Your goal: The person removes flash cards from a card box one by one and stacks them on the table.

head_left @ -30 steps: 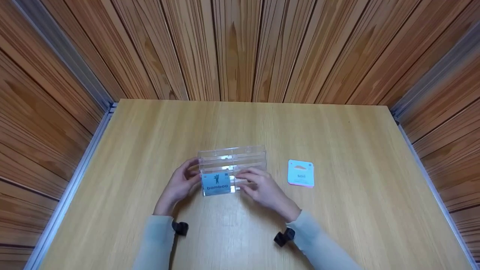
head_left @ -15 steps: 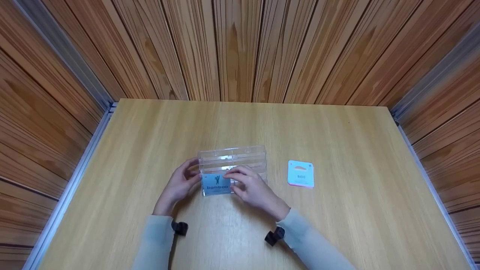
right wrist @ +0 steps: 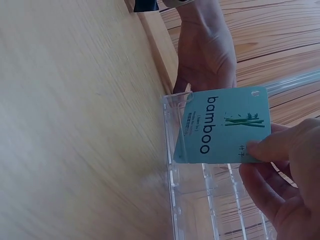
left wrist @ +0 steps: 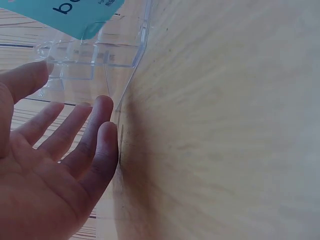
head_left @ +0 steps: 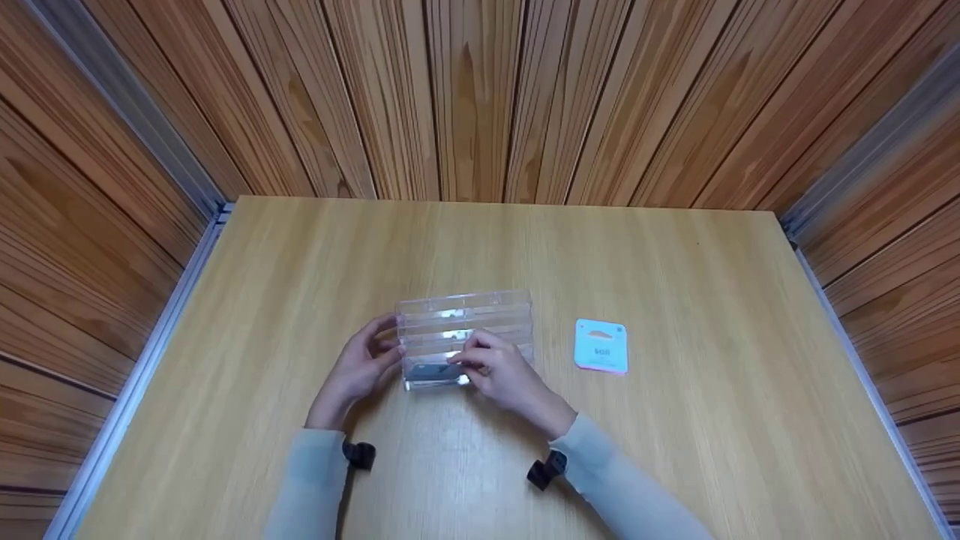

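A clear plastic rack with stepped tiers (head_left: 495,301) stands on the table between my hands. My right hand (head_left: 504,371) pinches a teal "bamboo" card (right wrist: 227,125) by an upper corner, thumb on its printed face and fingers behind. The card's lower edge sits inside the front tier, at the rack's left end. In the head view the card (head_left: 429,370) looks steeply tipped, with its picture hard to read. My left hand (head_left: 361,367) stays at the rack's left side, fingertips right at its edge. In the left wrist view those fingers (left wrist: 86,145) are loosely extended.
A light blue card reading "soil" (head_left: 601,346), with a pink edge showing beneath, lies flat to the right of the rack. Wood-plank walls (head_left: 480,105) rise behind the table (head_left: 712,420) and at both sides.
My right hand has moved left along the rack and now pinches the bamboo card's corner. The card has tilted up from facing the head camera. My left hand has stayed in place.
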### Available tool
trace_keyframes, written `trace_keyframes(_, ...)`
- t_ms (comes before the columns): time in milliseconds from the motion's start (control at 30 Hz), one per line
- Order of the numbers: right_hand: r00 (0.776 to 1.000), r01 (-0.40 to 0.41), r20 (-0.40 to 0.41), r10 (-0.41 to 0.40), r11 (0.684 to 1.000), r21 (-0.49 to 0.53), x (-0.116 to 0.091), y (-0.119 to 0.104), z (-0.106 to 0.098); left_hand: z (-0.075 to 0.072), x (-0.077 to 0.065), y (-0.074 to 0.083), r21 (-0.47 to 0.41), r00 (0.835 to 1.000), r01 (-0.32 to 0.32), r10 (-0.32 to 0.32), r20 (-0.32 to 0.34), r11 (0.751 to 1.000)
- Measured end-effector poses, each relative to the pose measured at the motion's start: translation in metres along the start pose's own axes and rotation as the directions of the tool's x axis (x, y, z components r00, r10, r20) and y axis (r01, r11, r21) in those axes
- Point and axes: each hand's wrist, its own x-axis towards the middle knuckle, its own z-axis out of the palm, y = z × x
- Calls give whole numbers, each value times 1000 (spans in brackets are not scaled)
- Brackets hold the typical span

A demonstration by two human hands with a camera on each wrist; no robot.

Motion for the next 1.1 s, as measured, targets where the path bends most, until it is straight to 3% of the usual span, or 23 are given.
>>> trace_keyframes(433, 987, 84, -141, -81, 996, 16, -4, 4, -17, -2, 2, 1, 12, 1000, -22, 22, 15, 1000)
trace_keyframes(833, 976, 5, -217, 10, 998, 67, -19, 14, -48, -3, -1, 0, -3, 999, -47, 47, 9, 999)
trace_keyframes(1100, 962, -62, -263, 67, 998, 27, -36, 25, -71, 1, -2, 0, -11, 1000, 2, -2, -5, 1000)
